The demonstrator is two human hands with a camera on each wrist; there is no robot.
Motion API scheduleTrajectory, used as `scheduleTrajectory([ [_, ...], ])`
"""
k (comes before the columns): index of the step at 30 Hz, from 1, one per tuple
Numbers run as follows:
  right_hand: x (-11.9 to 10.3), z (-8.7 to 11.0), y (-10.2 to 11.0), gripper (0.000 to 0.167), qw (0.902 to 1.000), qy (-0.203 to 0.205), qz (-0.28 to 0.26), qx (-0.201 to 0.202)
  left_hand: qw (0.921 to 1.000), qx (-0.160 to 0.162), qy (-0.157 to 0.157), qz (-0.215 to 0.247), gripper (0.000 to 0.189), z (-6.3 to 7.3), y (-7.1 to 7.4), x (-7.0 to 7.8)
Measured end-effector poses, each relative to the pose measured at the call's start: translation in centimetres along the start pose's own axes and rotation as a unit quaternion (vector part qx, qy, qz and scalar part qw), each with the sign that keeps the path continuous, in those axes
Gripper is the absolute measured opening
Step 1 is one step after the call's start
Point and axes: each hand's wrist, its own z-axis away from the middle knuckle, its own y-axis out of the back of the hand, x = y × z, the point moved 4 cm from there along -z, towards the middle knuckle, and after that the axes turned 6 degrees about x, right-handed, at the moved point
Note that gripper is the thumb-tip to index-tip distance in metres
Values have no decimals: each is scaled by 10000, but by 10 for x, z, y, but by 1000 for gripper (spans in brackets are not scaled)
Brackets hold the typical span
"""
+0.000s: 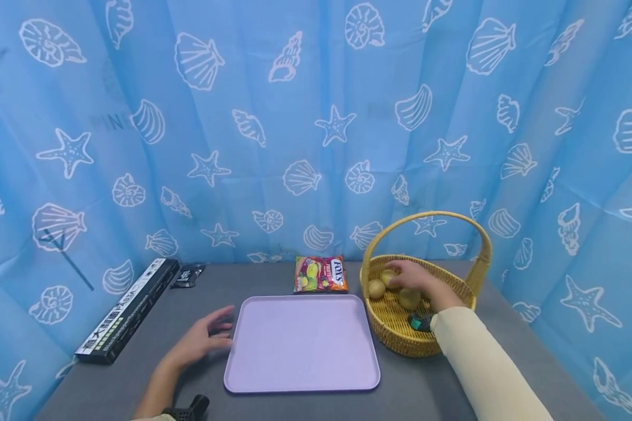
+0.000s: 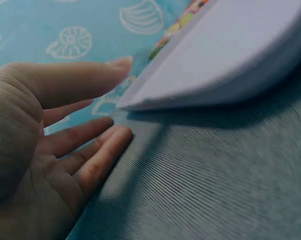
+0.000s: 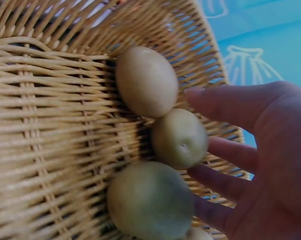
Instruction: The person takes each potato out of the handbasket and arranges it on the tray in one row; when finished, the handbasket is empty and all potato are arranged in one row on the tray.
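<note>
My right hand [image 1: 415, 277] reaches into the yellow wicker basket [image 1: 400, 346] at the right. In the right wrist view its thumb and fingers are spread beside a small round potato [image 3: 179, 139]. The thumb stands apart from that potato, and the fingers reach along its far side. An egg-shaped potato [image 3: 146, 81] and a larger greenish potato [image 3: 150, 200] lie on either side of it; another is mostly hidden at the bottom edge. My left hand [image 1: 200, 342], fingers loosely extended and holding nothing, is next to the left rim of the lilac tray [image 1: 302, 345].
A colourful FOX'S candy bag [image 1: 320, 274] lies behind the tray. A long black-and-white box [image 1: 129, 310] and a small black packet [image 1: 188, 275] are at the left. The basket's tall handle [image 1: 426, 215] arches over it. A blue shell-patterned curtain [image 1: 295, 128] hangs behind the grey table [image 1: 274, 406].
</note>
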Motion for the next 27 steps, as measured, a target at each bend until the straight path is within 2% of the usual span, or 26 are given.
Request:
scheduleTrajectory([
  [3,3,-7,-6,45,9993,-11,360,-26,9997,-81,86,-219,79,-1,-2,-3],
  [8,2,-13,-10,46,9976,-252,649,-43,9977,-85,269,-611,77,0,-4,-5],
  [13,3,-16,-12,47,9955,-321,891,-42,9968,-119,250,-756,75,-1,-5,-6],
  [23,5,-17,-16,45,9950,-391,916,15,9952,-223,154,-945,76,-2,-5,-6],
  [27,7,-16,-15,47,9954,-381,874,31,9948,-233,214,-969,77,0,-5,-4],
])
